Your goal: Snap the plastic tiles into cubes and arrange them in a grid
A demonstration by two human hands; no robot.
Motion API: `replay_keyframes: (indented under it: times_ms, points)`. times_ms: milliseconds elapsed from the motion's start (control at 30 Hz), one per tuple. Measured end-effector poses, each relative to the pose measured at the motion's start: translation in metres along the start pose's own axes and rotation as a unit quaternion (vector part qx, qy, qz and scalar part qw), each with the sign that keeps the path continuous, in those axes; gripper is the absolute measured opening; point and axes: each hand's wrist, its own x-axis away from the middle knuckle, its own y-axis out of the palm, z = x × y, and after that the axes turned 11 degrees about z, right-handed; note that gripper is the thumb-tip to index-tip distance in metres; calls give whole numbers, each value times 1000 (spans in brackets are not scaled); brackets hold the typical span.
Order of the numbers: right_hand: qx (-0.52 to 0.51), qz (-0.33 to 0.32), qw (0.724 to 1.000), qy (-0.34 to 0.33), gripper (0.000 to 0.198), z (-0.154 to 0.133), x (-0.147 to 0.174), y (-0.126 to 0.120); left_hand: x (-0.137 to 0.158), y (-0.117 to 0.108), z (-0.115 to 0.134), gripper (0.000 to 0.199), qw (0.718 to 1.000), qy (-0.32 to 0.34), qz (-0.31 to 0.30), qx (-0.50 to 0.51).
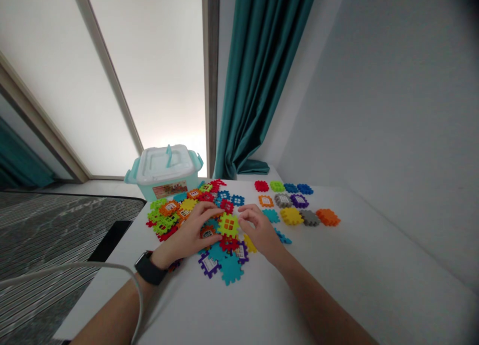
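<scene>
My left hand (194,233), with a dark watch (150,268) on its wrist, reaches over a heap of colourful notched plastic tiles. Its thumb and index finger sit at the lower and upper left edges of a light green window tile (228,226). From the other side comes my right hand (261,231), its fingers bent and parted just off that tile's right edge, with nothing visible between them. Beneath the green tile lies a red tile (229,243). Closer to me are turquoise tiles (231,269) and a purple-framed tile (208,264). My left hand covers part of the heap.
A lidded turquoise box (170,173) stands behind the heap. Right of it, separate tiles lie in loose rows, among them a red tile (261,186), a yellow tile (291,216) and an orange tile (328,217). A pale cable (127,271) crosses my left forearm.
</scene>
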Motion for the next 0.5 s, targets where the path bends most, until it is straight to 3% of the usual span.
replay_keyframes:
  times_ms: [500]
  points:
    - [-22,-22,1000,-3,25,2,1,0,2,2,-4,42,999,21,-10,-38]
